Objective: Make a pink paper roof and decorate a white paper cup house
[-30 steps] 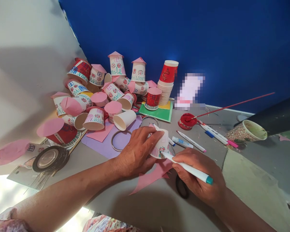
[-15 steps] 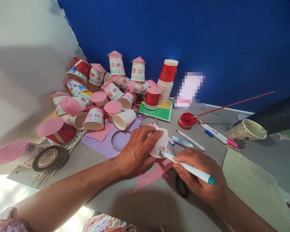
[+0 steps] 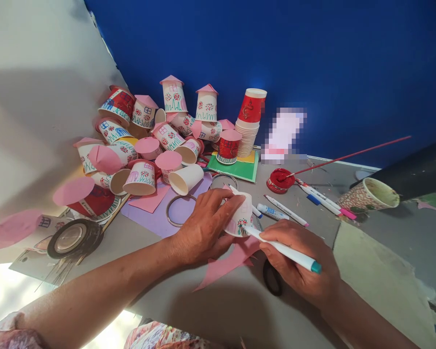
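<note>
My left hand (image 3: 210,220) is closed around a white paper cup (image 3: 244,213), steadying it over the table. Pink window lines and a small red and green flower drawing show on the cup's side. In my right hand (image 3: 301,257) is a white marker pen (image 3: 287,249) with a teal end, its tip touching the cup near the flower. Beneath the cup lies a cut scrap of pink paper (image 3: 221,269). A dark ring, perhaps a scissors handle (image 3: 272,277), pokes out beside my right hand.
Decorated cups with pink paper roofs (image 3: 141,178) pile up at the back left. A cup stack (image 3: 249,138) stands behind. Several markers (image 3: 286,211), a red paint pot (image 3: 280,181) with a stick, and a patterned cup (image 3: 370,196) lie right. Black tape (image 3: 72,238) sits left.
The marker's tip stays at the flower with barely any shift. Both hands keep their grip, and the whole view has slid very slightly.
</note>
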Motion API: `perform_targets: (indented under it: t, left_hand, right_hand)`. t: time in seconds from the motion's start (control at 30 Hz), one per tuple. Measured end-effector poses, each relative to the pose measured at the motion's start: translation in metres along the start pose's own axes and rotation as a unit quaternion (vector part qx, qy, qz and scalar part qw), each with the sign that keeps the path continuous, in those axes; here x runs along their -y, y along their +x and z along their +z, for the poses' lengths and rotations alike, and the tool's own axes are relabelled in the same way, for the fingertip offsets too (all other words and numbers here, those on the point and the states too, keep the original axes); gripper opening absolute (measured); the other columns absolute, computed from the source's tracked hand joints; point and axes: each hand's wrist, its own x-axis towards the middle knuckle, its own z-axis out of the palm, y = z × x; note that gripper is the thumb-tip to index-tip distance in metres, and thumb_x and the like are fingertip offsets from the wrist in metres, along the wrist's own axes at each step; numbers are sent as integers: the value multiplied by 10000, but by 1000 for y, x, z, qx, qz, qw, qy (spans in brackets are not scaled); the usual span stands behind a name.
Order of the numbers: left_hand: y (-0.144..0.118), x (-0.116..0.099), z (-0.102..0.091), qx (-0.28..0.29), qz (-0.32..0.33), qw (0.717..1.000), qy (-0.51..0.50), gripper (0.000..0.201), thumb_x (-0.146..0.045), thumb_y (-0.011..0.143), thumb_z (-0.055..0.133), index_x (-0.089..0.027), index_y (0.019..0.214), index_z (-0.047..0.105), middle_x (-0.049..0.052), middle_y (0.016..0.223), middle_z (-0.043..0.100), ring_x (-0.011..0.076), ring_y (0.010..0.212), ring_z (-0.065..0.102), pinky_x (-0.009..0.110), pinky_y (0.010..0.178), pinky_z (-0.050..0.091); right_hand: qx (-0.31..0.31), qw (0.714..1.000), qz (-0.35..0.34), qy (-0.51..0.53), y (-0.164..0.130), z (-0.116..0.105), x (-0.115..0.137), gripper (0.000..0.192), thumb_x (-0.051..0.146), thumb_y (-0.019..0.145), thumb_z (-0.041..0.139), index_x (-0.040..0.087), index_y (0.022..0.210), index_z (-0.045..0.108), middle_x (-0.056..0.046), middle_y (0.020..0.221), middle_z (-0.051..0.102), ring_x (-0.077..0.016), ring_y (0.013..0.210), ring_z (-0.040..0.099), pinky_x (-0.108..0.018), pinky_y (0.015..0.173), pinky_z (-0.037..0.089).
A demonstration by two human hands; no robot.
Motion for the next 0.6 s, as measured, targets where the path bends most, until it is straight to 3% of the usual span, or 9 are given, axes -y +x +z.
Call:
perform_targets:
  t: [0.6]
  left_hand:
    - [-1,1,1,2,6,1000,6,726,-228,870,730,-188,1491,356,183,1360,494,349,1297,510,494,1053,448]
  right_hand:
    - [1,1000,3,-3,-3,-3,-4,99,138,984,605,205,1051,631,-36,825,764,-172,712,705,-298,672,572]
